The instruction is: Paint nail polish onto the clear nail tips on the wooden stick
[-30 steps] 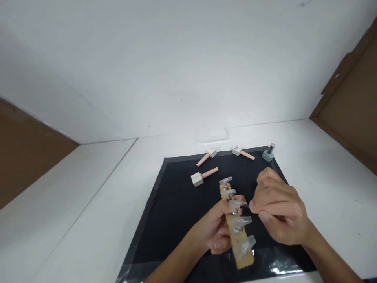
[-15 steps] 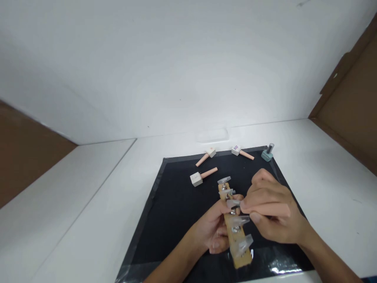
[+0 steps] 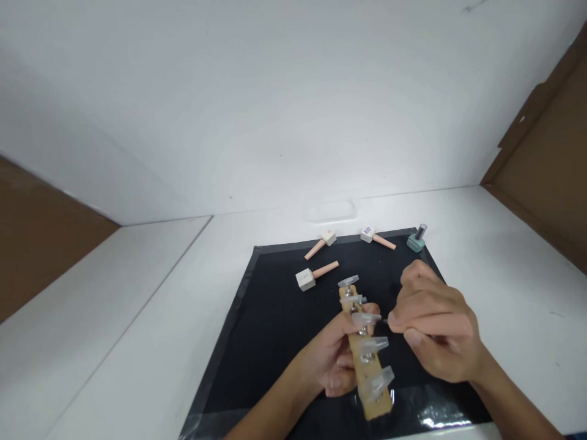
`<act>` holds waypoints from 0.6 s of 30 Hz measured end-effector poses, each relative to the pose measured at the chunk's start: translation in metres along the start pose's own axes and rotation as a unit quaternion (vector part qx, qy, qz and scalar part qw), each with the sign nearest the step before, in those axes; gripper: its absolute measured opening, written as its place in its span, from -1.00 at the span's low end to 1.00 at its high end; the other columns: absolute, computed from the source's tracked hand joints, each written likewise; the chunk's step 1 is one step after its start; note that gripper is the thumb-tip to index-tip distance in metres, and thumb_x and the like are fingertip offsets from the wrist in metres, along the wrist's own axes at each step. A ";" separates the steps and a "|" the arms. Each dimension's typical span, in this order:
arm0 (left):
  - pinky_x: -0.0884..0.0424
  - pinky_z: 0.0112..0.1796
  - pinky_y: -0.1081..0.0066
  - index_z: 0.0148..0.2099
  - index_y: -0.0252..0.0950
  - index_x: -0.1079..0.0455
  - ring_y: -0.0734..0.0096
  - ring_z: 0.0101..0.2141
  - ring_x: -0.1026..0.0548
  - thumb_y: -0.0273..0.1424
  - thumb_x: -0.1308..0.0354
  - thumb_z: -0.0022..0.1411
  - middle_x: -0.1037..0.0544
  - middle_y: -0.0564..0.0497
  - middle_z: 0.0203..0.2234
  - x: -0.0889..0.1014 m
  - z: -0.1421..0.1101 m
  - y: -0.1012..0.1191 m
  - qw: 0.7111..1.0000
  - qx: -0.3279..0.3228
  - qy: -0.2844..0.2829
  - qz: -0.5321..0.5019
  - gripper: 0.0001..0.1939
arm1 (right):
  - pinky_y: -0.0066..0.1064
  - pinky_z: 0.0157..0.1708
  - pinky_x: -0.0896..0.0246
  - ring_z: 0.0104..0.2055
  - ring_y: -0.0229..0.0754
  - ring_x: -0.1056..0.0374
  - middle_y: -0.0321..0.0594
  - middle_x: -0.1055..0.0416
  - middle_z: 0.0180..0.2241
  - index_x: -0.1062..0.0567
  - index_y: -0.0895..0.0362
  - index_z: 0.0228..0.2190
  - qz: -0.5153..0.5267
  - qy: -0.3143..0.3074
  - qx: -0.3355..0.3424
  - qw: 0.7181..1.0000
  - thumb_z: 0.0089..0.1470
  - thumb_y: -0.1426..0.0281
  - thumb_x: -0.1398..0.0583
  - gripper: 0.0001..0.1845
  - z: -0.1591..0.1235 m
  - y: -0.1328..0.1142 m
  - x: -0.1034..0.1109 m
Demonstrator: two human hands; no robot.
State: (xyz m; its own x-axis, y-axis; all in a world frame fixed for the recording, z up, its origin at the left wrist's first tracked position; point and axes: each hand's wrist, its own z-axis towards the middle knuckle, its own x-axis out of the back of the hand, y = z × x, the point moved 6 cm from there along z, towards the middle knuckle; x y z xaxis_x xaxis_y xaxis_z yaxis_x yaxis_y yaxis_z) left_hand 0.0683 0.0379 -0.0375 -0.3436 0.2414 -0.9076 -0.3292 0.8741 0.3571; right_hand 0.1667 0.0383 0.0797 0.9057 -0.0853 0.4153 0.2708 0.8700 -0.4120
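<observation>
My left hand [image 3: 337,351] is closed around a wooden nail tip stand [image 3: 372,370], held at a slant above the black mat. Several clear false nail tips [image 3: 372,344] stick out from metal mounts along it. Between the thumb and fingers of my right hand [image 3: 438,327] is a nail polish brush [image 3: 440,325] with a peach handle. The brush's thin end points left, at the outer end of the middle false nail [image 3: 367,319]; whether it touches is hard to make out.
Three white nail polish bottles with peach caps, one nearer [image 3: 306,279] and two farther back [image 3: 328,238] [image 3: 367,234], lie on the black mat [image 3: 270,318]. A teal bottle [image 3: 416,243] stands at its far right corner. Brown panels [image 3: 545,146] flank the white table.
My right hand has moved a little to the right with the brush, from over the middle false nail to its outer end. The left hand and stand have barely moved.
</observation>
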 end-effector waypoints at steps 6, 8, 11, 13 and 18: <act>-0.05 -0.87 0.72 -0.34 -0.23 -0.18 0.75 -0.90 0.04 -0.28 -0.11 0.24 -0.20 0.30 -0.79 0.003 -0.001 0.001 0.997 -0.046 -0.038 0.058 -0.80 | -0.25 -0.46 -0.14 -0.58 -0.25 -0.24 -0.35 -0.50 -0.57 -0.47 0.06 -0.50 0.005 0.050 -0.055 0.997 0.04 0.61 -0.14 -0.77 -0.011 0.013 0.007; -0.12 -0.86 0.69 -0.32 -0.20 -0.13 0.69 -0.89 -0.06 -0.27 -0.07 0.29 -0.20 0.31 -0.78 0.003 -0.001 0.004 0.988 -0.089 -0.059 0.115 -0.81 | -0.24 -0.44 -0.13 -0.56 -0.24 -0.24 -0.34 -0.49 -0.56 -0.49 0.04 -0.51 0.047 0.096 -0.084 0.991 0.16 0.49 -0.16 -0.77 -0.017 0.019 0.012; -0.15 -0.79 0.70 -0.31 -0.20 -0.10 0.65 -0.84 -0.19 -0.23 -0.08 0.30 -0.20 0.31 -0.77 0.002 -0.003 0.009 0.951 -0.172 -0.050 0.252 -0.76 | -0.26 -0.44 -0.13 -0.53 -0.22 -0.25 -0.34 -0.46 -0.56 -0.48 0.02 -0.49 0.158 0.124 -0.124 0.972 0.24 0.33 -0.15 -0.74 -0.022 0.027 0.012; -0.13 -0.74 0.71 -0.31 -0.21 -0.10 0.68 -0.81 -0.19 -0.19 -0.06 0.31 -0.20 0.31 -0.78 -0.001 -0.006 0.012 0.913 -0.210 -0.019 0.349 -0.74 | -0.27 -0.45 -0.13 -0.52 -0.21 -0.25 -0.34 -0.44 -0.57 -0.47 0.02 -0.48 0.210 0.106 -0.143 0.961 0.24 0.30 -0.15 -0.76 -0.021 0.027 0.008; -0.17 -0.66 0.63 -0.32 -0.22 -0.10 0.64 -0.75 -0.21 -0.21 -0.05 0.30 -0.22 0.27 -0.76 -0.010 -0.013 0.019 0.846 -0.205 0.053 0.489 -0.75 | -0.29 -0.46 -0.13 -0.57 -0.27 -0.21 -0.37 -0.42 -0.58 -0.39 0.04 -0.48 0.229 0.031 -0.142 0.963 0.27 0.29 -0.12 -0.73 -0.012 0.019 -0.001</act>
State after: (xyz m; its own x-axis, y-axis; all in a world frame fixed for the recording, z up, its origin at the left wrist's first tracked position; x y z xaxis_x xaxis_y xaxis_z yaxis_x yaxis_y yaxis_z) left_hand 0.0543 0.0471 -0.0184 -0.6979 0.7065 -0.1172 -0.1124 0.0535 0.9922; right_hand 0.1745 0.0490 0.0621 0.9667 0.2390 0.0918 -0.0913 0.6567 -0.7486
